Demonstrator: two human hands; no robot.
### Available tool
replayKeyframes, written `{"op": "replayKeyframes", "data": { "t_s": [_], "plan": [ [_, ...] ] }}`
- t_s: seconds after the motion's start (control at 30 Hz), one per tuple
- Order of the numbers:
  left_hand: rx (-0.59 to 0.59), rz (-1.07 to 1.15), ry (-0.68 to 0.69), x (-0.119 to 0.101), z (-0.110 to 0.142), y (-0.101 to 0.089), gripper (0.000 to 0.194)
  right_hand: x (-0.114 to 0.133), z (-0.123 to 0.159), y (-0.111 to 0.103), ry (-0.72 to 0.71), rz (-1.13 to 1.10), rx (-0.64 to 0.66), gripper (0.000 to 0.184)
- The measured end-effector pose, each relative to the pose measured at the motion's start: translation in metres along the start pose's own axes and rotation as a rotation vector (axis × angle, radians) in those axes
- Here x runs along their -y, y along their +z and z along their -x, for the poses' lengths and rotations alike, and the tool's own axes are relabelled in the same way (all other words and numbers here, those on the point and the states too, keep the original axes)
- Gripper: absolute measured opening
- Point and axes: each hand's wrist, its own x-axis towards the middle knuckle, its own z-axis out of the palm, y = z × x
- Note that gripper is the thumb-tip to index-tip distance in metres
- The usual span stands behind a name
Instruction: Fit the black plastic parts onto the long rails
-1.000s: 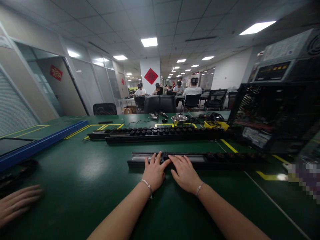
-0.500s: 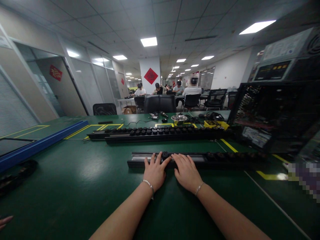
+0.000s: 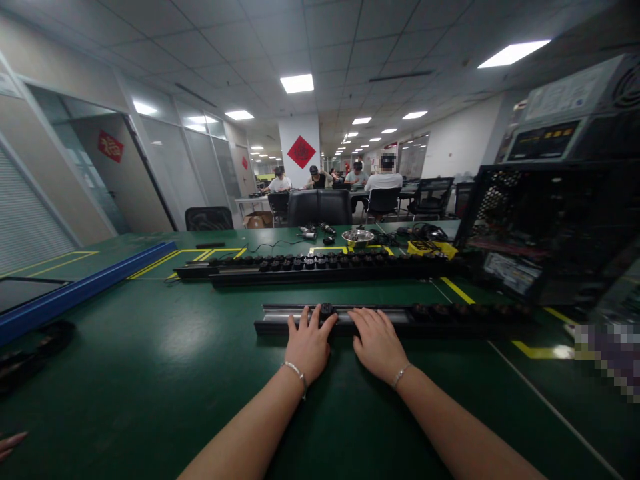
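Note:
A long black metal rail (image 3: 385, 329) with a silvery channel lies on the green table in front of me. One small black socket module (image 3: 327, 309) sits in this channel. My left hand (image 3: 307, 350) has it between index finger and thumb, while the other fingers spread over the rail to its left. To the right, my right hand (image 3: 381, 347) rests on the rail with fingers stretched out, apart from the module. More black modules (image 3: 440, 309) sit in the rail's right part. My palms hide some of the rail's near side.
Behind lie more black rails (image 3: 320, 272) filled with modules. A metal bowl (image 3: 357, 237), cables and a yellow item (image 3: 431, 250) are farther back. An open computer case (image 3: 530, 227) stands right, a blue bar (image 3: 90, 287) left. Another person's fingers (image 3: 13, 443) show lower left.
My left hand and the module have shifted slightly left. My right hand has moved a little right, so the gap between the hands is wider.

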Motion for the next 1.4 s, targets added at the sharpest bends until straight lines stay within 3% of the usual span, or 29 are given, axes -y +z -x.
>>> {"op": "replayKeyframes", "data": {
  "t_s": [0.2, 0.47, 1.07, 1.4],
  "plan": [
    [0.000, -0.009, -0.036, 0.000, 0.000, -0.001, 0.053, -0.001, 0.000, -0.001, 0.001, -0.009, 0.001, 0.044],
    [0.008, -0.020, -0.060, 0.003, 0.000, 0.001, 0.062, 0.000, 0.000, -0.001, -0.013, -0.029, -0.009, 0.042],
    [-0.007, -0.033, -0.111, 0.008, 0.002, -0.001, 0.056, -0.001, -0.001, -0.002, -0.003, -0.033, -0.002, 0.041],
    [-0.001, -0.059, -0.123, 0.010, 0.002, -0.002, 0.062, -0.002, -0.001, -0.001, -0.003, -0.023, -0.010, 0.040]
  ]
}}
